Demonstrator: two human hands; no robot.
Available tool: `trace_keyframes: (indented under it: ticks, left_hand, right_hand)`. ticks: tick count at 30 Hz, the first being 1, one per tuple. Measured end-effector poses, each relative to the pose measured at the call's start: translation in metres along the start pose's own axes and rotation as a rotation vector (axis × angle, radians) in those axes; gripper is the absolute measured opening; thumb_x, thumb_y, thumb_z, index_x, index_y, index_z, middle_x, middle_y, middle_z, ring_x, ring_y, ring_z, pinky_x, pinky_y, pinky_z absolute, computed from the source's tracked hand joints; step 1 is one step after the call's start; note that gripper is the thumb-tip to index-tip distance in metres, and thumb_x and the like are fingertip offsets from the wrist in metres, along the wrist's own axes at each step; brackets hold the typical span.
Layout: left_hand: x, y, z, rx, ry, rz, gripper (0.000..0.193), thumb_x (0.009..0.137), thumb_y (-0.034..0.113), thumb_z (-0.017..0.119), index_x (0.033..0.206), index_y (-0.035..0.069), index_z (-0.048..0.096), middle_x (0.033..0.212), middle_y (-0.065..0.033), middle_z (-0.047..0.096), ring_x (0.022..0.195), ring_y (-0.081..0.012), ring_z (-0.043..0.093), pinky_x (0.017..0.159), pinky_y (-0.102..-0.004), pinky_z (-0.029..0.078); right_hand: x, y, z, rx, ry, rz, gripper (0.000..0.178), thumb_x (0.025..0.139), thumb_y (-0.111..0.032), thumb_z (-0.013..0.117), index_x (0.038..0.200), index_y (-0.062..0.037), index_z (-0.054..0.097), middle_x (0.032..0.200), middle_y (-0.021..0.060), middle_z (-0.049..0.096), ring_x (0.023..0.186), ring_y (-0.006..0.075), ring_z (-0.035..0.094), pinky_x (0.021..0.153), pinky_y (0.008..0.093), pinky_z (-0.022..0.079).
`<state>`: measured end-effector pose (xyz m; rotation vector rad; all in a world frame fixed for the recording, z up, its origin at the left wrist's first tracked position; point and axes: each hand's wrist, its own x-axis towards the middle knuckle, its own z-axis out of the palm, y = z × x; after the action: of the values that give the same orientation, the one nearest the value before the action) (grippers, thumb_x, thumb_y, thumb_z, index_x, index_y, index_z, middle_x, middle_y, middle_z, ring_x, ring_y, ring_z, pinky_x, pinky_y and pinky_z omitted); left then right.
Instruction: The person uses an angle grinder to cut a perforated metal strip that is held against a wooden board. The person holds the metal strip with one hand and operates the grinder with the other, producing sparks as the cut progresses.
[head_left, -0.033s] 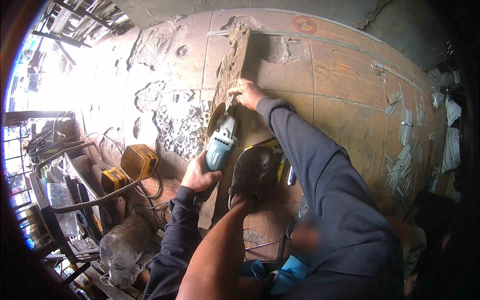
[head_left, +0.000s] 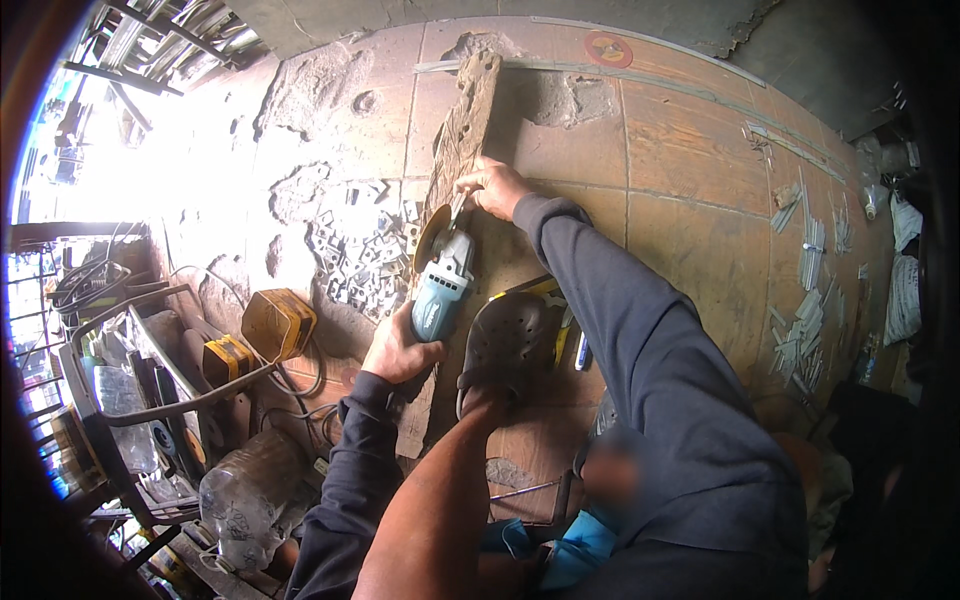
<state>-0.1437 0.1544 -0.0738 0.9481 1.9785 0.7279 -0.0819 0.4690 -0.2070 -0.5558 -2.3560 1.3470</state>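
My left hand [head_left: 402, 350] is wrapped round the teal body of an angle grinder [head_left: 437, 306]. The grinder's thin brownish disc [head_left: 432, 240] stands on edge over a worn wooden plank [head_left: 462, 135]. Just beyond the disc, my right hand [head_left: 492, 188] pinches a small light metal piece [head_left: 458, 207] over the plank. The piece lies close beside the disc; whether they touch I cannot tell. Left of the disc many small cut metal pieces [head_left: 362, 250] are heaped on the floor. My foot in a dark clog [head_left: 508, 335] rests right of the grinder.
At left stand yellow-and-black power tool parts [head_left: 280, 322], a metal-framed rack [head_left: 150, 412] of tools and a large clear plastic bottle [head_left: 250, 490]. A cable [head_left: 318, 375] loops nearby. Thin metal strips [head_left: 805, 325] lie at right. A blue marker [head_left: 582, 352] lies beside the clog.
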Motion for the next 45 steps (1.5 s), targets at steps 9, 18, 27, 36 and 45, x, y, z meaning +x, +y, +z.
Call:
trace_keyframes:
  ticks: [9,18,27,36,45]
  left_hand:
    - [0.003,0.012,-0.003,0.072,-0.005,-0.04,0.068,0.067,0.023,0.088,0.125,-0.006,0.067,0.105,-0.0199,0.076,0.096,-0.0286,0.073,0.092,-0.0409,0.057]
    - [0.005,0.005,-0.002,0.049,-0.01,-0.026,0.069,0.068,0.02,0.087,0.128,-0.006,0.066,0.108,-0.0187,0.077,0.098,-0.0273,0.073,0.094,-0.0396,0.057]
    - [0.004,-0.001,0.0,0.04,-0.034,-0.041,0.067,0.068,0.018,0.087,0.128,-0.006,0.067,0.109,-0.018,0.077,0.099,-0.0264,0.072,0.094,-0.0395,0.057]
    - [0.003,0.0,0.0,0.067,-0.02,-0.064,0.066,0.069,0.018,0.088,0.127,-0.005,0.067,0.11,-0.0183,0.077,0.099,-0.0267,0.072,0.094,-0.0399,0.057]
    - [0.007,0.018,-0.003,0.059,0.009,-0.017,0.065,0.067,0.02,0.088,0.123,-0.006,0.068,0.104,-0.0204,0.077,0.095,-0.0279,0.073,0.09,-0.0409,0.057]
  right_hand:
    - [0.003,0.002,-0.001,-0.028,-0.043,0.045,0.041,0.071,-0.016,0.096,0.11,-0.0206,0.086,0.119,0.0144,0.068,0.116,0.0343,0.069,0.099,0.0418,0.058]
    - [0.003,0.0,0.001,0.008,-0.025,0.05,0.038,0.072,-0.011,0.094,0.108,-0.0168,0.086,0.119,0.0137,0.069,0.115,0.0332,0.069,0.099,0.041,0.058]
    - [0.005,0.008,0.007,0.055,-0.01,0.01,0.034,0.073,-0.007,0.092,0.105,-0.0158,0.086,0.116,0.0141,0.068,0.114,0.0335,0.069,0.098,0.0409,0.058]
    - [0.004,0.005,0.003,0.008,-0.018,0.013,0.034,0.073,-0.01,0.092,0.105,-0.0191,0.085,0.115,0.0139,0.067,0.114,0.035,0.069,0.098,0.042,0.057]
    - [0.0,-0.007,-0.003,-0.038,-0.039,-0.006,0.037,0.074,0.001,0.083,0.109,-0.0117,0.084,0.115,0.0152,0.067,0.111,0.033,0.069,0.099,0.04,0.057]
